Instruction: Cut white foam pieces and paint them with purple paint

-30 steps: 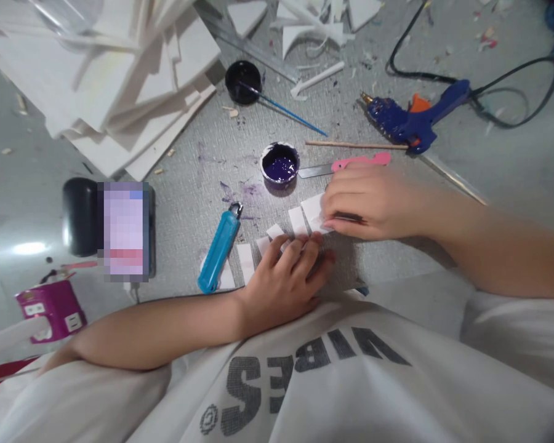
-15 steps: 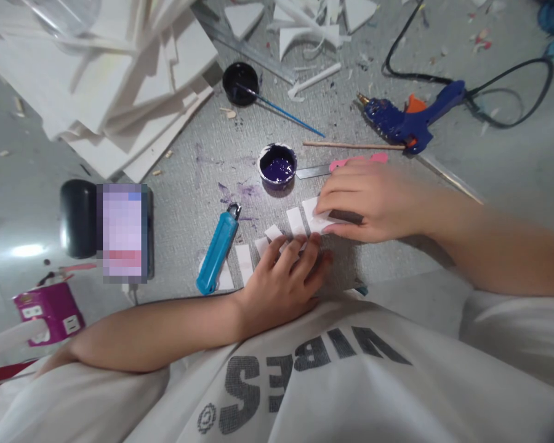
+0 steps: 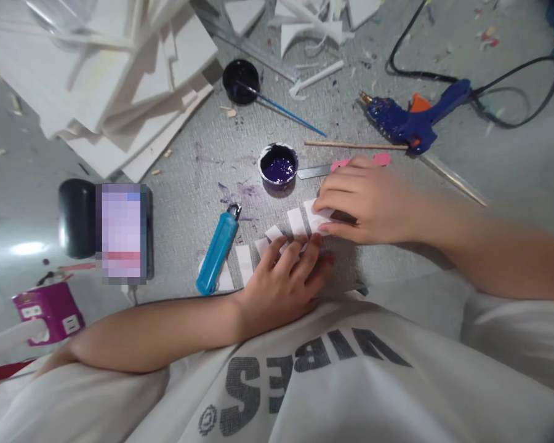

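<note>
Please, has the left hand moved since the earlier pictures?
No, not clearly. Judged against the paint cup, the left hand keeps the same place: below the cup in the picture, over some white strips.

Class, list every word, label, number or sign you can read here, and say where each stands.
"VIBES": upside down on the shirt, its first letter distorted.
Round mark beside it: too unclear to read.
Phone screen: blurred, unreadable.

Single head-worn view, facing forward and steeply down; close above the hands (image 3: 284, 280), tabletop (image 3: 180, 203), shirt (image 3: 332, 394) nearest
</note>
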`<state>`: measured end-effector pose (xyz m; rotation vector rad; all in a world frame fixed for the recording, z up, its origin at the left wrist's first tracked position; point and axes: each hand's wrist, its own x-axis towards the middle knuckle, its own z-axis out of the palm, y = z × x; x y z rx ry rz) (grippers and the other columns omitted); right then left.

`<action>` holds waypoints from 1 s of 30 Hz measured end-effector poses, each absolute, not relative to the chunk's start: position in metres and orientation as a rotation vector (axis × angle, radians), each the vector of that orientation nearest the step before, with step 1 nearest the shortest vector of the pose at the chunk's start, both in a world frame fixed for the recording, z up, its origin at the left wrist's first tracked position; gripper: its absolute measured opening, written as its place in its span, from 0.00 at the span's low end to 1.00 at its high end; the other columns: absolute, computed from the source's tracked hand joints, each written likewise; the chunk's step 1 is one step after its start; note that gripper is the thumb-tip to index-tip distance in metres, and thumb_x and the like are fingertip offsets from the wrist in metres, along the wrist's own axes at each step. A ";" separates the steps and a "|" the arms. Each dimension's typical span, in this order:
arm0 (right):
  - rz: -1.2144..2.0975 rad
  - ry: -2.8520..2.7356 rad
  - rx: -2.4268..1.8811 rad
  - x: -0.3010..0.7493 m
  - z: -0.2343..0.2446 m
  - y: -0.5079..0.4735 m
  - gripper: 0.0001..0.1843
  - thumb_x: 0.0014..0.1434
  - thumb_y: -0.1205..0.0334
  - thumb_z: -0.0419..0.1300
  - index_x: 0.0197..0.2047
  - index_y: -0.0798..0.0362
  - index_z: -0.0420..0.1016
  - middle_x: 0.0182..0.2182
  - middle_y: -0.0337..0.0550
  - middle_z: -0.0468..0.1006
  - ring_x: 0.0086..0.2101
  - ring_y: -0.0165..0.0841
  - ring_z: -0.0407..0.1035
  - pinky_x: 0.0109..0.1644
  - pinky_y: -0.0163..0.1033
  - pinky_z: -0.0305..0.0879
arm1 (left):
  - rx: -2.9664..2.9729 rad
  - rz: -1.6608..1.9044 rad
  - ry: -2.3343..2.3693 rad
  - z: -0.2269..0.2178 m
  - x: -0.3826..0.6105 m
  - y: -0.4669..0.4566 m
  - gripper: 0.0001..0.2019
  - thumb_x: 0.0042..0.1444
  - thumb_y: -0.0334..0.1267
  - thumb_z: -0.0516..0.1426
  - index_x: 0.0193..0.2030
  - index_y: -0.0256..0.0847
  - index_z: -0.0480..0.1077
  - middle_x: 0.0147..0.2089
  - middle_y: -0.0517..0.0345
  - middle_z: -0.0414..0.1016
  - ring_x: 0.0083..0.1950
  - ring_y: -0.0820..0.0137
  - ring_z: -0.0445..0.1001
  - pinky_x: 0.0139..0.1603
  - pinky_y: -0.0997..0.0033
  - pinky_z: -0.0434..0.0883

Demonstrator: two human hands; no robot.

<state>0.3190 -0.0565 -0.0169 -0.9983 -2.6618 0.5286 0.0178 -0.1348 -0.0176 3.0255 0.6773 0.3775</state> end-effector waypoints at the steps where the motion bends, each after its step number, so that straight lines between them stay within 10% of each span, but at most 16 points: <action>1: 0.540 -2.657 -0.984 0.320 -0.017 -0.056 0.17 0.87 0.48 0.61 0.57 0.49 0.88 0.49 0.51 0.91 0.50 0.48 0.80 0.60 0.53 0.65 | 3.030 0.383 0.681 -0.018 0.018 -0.135 0.22 0.81 0.53 0.66 0.73 0.44 0.86 0.77 0.41 0.89 0.71 0.48 0.84 0.75 0.46 0.81; 30: 0.527 -2.713 -0.848 0.328 -0.016 -0.055 0.20 0.90 0.64 0.53 0.50 0.51 0.86 0.44 0.48 0.92 0.43 0.43 0.81 0.52 0.49 0.72 | 2.995 0.310 0.667 -0.018 0.018 -0.137 0.27 0.78 0.56 0.70 0.75 0.45 0.85 0.81 0.40 0.86 0.74 0.46 0.83 0.77 0.44 0.80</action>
